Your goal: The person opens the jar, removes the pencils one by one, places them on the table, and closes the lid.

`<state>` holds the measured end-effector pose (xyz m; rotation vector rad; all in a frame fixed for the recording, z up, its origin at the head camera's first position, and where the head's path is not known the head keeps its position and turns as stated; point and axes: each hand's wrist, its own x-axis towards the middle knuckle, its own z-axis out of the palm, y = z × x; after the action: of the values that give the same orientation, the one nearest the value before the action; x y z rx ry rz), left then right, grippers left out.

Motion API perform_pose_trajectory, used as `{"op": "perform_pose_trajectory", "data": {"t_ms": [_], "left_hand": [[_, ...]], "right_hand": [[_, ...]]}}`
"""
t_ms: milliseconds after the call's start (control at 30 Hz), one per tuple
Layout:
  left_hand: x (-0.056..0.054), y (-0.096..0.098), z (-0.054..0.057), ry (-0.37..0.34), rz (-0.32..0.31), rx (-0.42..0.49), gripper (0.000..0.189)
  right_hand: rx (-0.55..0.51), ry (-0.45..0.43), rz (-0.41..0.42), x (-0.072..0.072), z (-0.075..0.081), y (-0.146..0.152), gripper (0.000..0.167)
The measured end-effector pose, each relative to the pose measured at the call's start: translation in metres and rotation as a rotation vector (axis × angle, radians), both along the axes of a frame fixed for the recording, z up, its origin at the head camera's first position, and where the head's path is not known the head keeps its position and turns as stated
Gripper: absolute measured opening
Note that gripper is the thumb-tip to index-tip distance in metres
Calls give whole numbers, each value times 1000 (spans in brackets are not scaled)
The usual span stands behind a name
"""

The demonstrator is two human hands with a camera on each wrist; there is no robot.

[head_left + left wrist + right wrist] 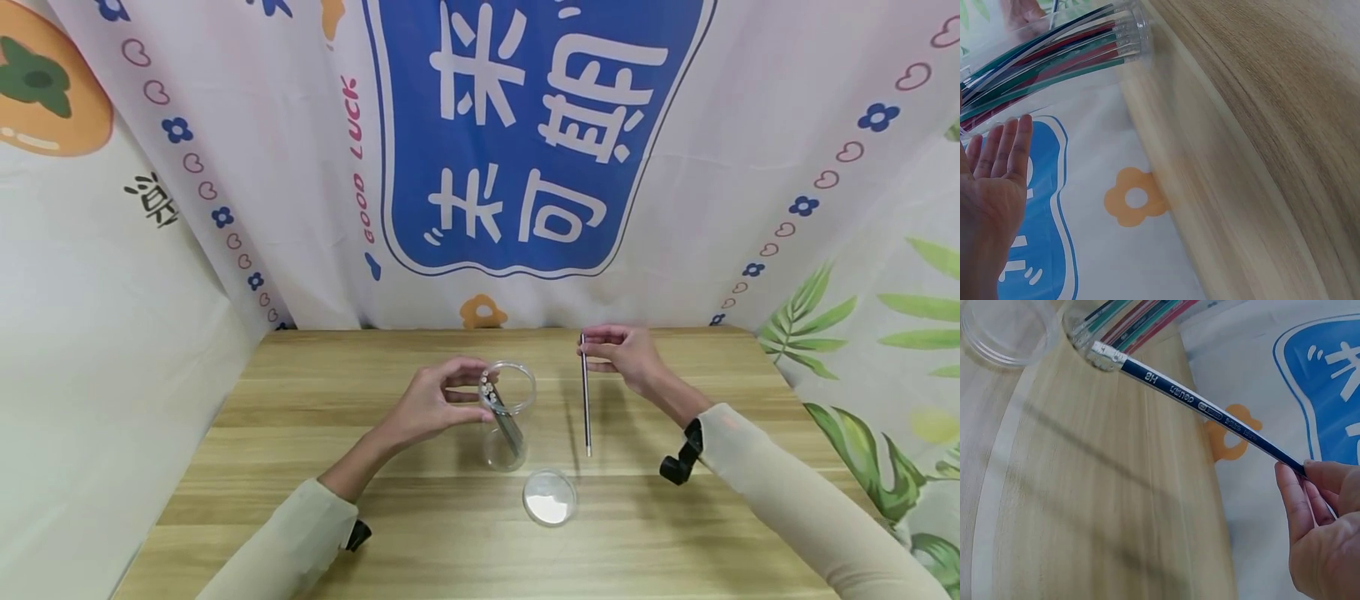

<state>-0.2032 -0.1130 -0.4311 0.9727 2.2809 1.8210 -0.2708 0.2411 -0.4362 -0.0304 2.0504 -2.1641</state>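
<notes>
A clear plastic jar [529, 400] stands without its lid on the table, with several pencils [507, 429] leaning inside it. In the left wrist view these pencils [1054, 59] are green, red and dark blue. My left hand [442, 396] holds the jar from its left side, thumb in front and fingers behind, near the rim. To the right of the jar, my right hand [622, 358] pinches a dark blue pencil [1191, 400] by its upper end, the eraser end pointing down. Lettering "HB" shows along this pencil.
A round clear lid [550, 498] lies on the wooden table [420, 533] in front of the jar. A printed cloth [315, 167] hangs behind the table's back edge, with more cloth at both sides.
</notes>
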Motion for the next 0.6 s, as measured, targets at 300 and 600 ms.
{"op": "perform_pose_trajectory", "data": {"t_ms": [300, 600], "left_hand": [[0, 0, 0, 11, -10, 8, 61], [0, 0, -1, 5, -4, 3, 61]], "right_hand": [[39, -34, -4, -7, -22, -1, 44], [119, -27, 18, -7, -39, -4, 45]]}}
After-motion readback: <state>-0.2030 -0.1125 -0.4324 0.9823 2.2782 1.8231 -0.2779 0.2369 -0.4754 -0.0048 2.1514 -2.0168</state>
